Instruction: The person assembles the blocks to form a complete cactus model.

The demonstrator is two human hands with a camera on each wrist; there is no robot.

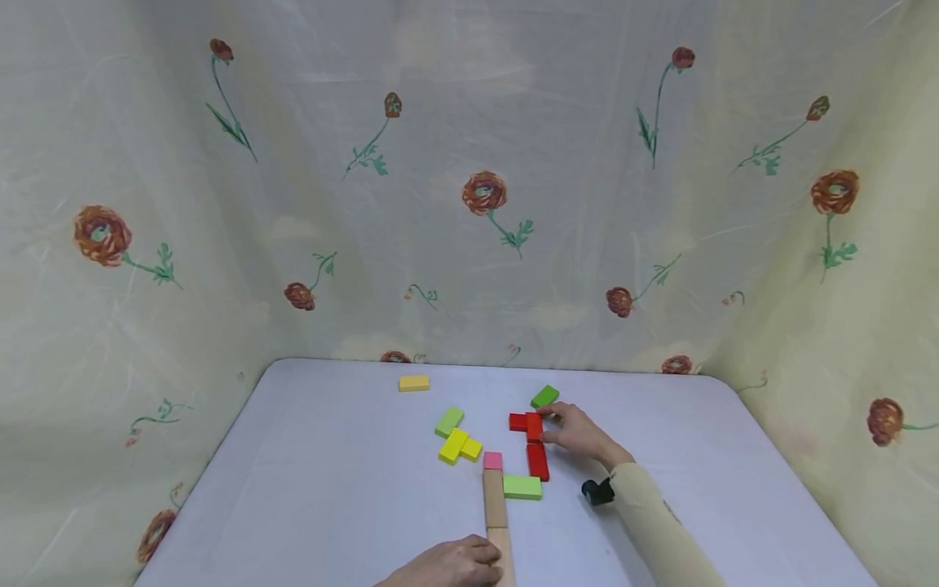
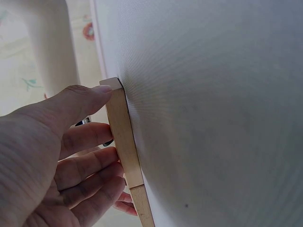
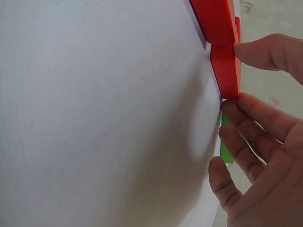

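My right hand (image 1: 581, 434) pinches a red block (image 1: 534, 427) lengthwise, thumb at its near end and index finger at its far end. Another red block (image 1: 538, 462) lies end to end with it on the near side, and a third red piece (image 1: 517, 421) sits against its left. In the right wrist view, a green block (image 3: 227, 142) shows behind my fingers. My left hand (image 1: 449, 564) grips the nearest wooden block (image 2: 124, 137), thumb at one end, fingers curled along it. A second wooden block (image 1: 495, 498) continues that line, topped by a pink block (image 1: 493, 461).
A light green block (image 1: 522, 487) lies right of the wooden line. Two yellow blocks (image 1: 454, 446) and a light green block (image 1: 449, 421) form a cluster to the left. Farther back are a pale yellow block (image 1: 414, 382) and a green block (image 1: 544, 397). Flowered cloth (image 1: 469, 269) surrounds the table (image 1: 315, 473).
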